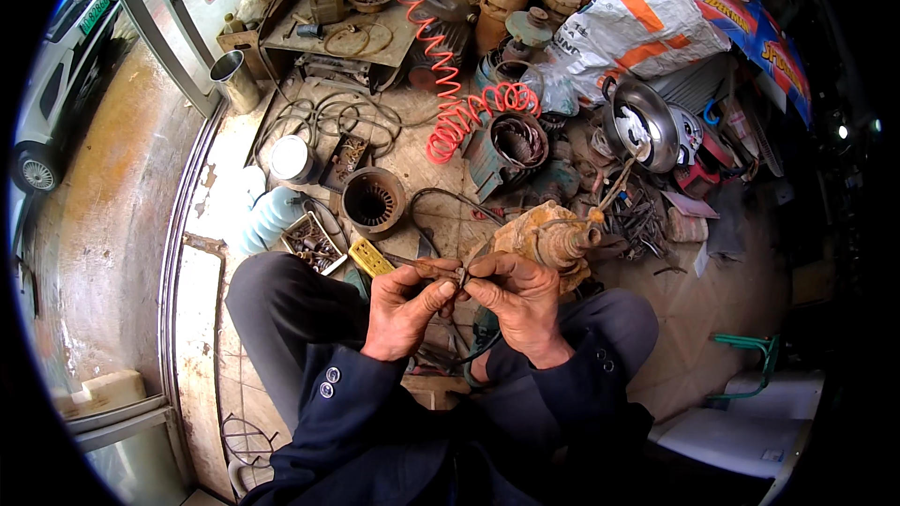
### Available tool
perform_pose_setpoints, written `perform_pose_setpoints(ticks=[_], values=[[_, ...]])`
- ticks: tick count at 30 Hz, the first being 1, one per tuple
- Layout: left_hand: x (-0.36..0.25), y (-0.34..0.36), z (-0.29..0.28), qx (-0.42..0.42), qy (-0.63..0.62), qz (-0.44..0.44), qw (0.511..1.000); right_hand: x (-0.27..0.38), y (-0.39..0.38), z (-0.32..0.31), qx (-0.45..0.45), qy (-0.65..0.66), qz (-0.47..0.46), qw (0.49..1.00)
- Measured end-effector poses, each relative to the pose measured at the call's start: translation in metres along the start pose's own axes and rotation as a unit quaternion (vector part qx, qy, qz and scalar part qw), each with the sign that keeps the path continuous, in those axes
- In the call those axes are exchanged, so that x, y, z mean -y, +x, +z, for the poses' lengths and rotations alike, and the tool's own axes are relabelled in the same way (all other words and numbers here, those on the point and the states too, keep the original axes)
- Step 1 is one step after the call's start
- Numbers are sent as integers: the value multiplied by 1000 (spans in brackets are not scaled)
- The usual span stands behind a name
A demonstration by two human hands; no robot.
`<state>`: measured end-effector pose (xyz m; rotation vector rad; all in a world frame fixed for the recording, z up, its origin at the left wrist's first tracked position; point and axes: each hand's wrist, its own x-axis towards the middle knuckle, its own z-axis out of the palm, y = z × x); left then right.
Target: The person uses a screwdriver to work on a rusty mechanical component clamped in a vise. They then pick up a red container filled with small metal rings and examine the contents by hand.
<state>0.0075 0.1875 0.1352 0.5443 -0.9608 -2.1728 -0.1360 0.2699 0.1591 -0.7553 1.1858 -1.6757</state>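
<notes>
In front of my knees, my left hand (401, 311) and my right hand (527, 307) meet with fingertips pinched together. Between them is a small dark, thin piece (461, 275), partly covered by the fingers and too small to name. A rusty, dirt-caked pump or motor part (542, 236) lies just beyond my right hand, a cord tied to its shaft end. Near my left hand lies a yellow power strip (370, 258). Dark cable (483, 349) runs below the hands between my legs.
A motor stator (373, 201), a box of small metal parts (313, 242) and a white tub (292, 159) stand ahead. A coiled red air hose (459, 126) hangs near an opened motor (516, 142). At right are a metal pan (647, 126) and white sack (637, 19).
</notes>
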Motion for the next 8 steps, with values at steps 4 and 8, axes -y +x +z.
perform_pose_setpoints(ticks=[4,8], values=[[1,1,-5,29,-15,-5,999,3,0,1,12,-7,-12,1000],[0,1,-4,45,-21,-14,999,4,-2,-1,21,-44,-35,998]])
